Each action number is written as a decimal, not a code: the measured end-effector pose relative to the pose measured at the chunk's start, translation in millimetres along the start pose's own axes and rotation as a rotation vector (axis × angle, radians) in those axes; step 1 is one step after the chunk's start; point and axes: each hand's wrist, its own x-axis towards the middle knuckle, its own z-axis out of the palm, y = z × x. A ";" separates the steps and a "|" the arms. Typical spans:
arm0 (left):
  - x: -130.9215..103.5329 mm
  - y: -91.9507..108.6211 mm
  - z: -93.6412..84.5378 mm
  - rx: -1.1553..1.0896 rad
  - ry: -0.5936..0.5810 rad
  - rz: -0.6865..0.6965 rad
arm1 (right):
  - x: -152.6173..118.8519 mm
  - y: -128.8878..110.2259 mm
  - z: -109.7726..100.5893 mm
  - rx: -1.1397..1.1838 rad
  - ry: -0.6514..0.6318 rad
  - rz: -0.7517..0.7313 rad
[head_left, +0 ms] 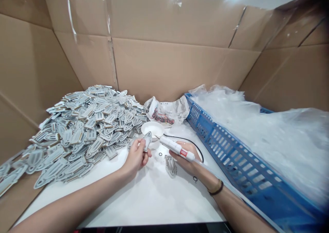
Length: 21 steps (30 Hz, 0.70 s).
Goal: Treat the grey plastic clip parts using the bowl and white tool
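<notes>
My left hand (136, 157) pinches a small flat grey part (147, 141), pointed at the top, between thumb and fingers. In my right hand (189, 156) lies a thick white pen-shaped tool (171, 145) with a red label and a pointed metal tip. A pale cord or tube runs back from its rear along my right forearm. The tip points at the grey part, with a small gap between them. Behind both hands stands a shallow white bowl (153, 126), partly covered by the left hand's part. Another grey slotted part (170, 166) lies on the table beside my right hand.
A large heap of similar grey parts (89, 123) fills the left side. On the right a long blue crate (231, 154) holds clear plastic bags (246, 120). Crumpled printed paper (168, 111) sits at the back. Cardboard walls (169, 65) surround the white table (144, 202).
</notes>
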 end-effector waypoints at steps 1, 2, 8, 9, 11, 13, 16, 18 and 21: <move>-0.3 -1.4 -0.4 0.024 -0.021 0.019 | -0.4 0.1 0.9 -0.007 -0.016 -0.010; -0.8 -2.4 -0.2 0.035 -0.042 0.036 | -0.7 0.2 1.8 -0.015 -0.029 -0.010; -4.4 -3.4 3.9 -0.011 -0.128 0.031 | -1.3 -5.6 2.2 -0.035 -0.066 -0.050; -4.3 -3.4 4.2 -0.022 -0.131 0.025 | -1.3 -6.2 1.9 -0.040 -0.061 -0.059; -4.0 -3.5 4.5 -0.040 -0.147 0.030 | -1.6 -5.8 1.9 -0.040 -0.051 -0.068; -3.8 -4.1 4.8 -0.044 -0.174 0.049 | -2.1 -3.5 2.9 -0.040 -0.040 -0.062; -5.2 -6.2 5.1 -0.032 -0.198 0.081 | -2.6 -0.6 5.2 -0.064 -0.057 -0.041; -7.5 -7.8 5.4 -0.020 -0.224 0.100 | -2.8 -1.6 5.8 -0.067 -0.073 -0.039; -11.6 -9.1 6.1 0.007 -0.273 0.118 | -3.0 -7.0 5.1 -0.045 -0.072 -0.048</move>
